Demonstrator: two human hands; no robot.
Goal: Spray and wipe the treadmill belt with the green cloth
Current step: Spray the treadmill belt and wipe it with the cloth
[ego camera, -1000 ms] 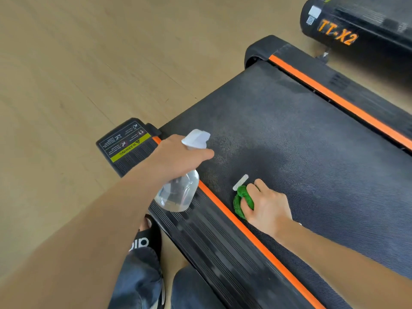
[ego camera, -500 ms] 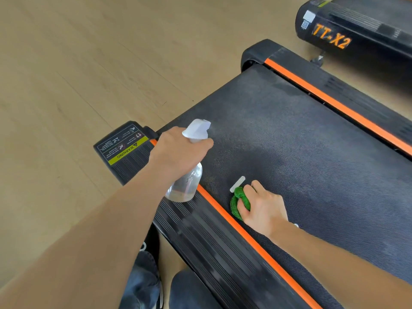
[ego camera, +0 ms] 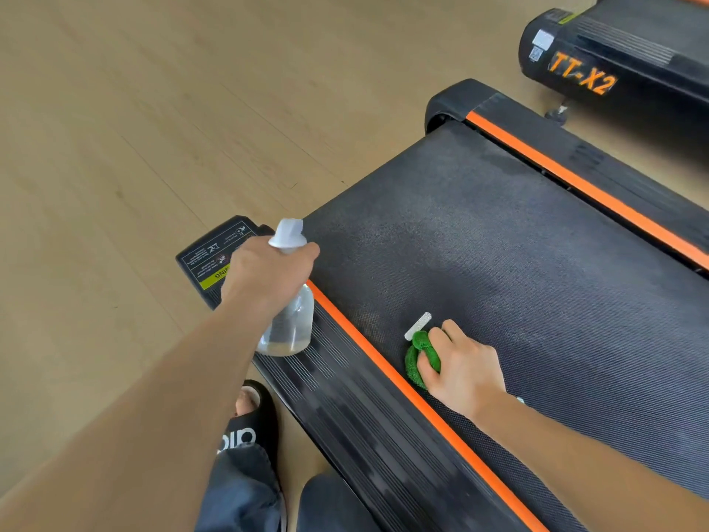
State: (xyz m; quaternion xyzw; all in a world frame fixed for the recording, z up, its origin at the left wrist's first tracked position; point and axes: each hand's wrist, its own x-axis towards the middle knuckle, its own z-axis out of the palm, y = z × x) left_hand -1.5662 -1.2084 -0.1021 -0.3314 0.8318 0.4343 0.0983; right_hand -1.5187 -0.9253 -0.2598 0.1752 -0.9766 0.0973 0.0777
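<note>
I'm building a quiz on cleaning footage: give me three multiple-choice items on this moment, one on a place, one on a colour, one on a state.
1. Where does the green cloth lie?
A. on the wooden floor
B. on the belt beside the near orange stripe
C. on the warning label

2. What colour is the spray bottle's nozzle head?
A. white
B. red
C. black

3. What is the left hand doing?
A. resting flat on the floor
B. pressing the cloth
C. gripping the spray bottle

Answers:
1 B: the right hand holds the cloth down on the treadmill belt, close to the orange stripe.
2 A: the head of the clear spray bottle is white above the fingers.
3 C: its fingers curl round the bottle's neck, holding it over the side rail.
</note>
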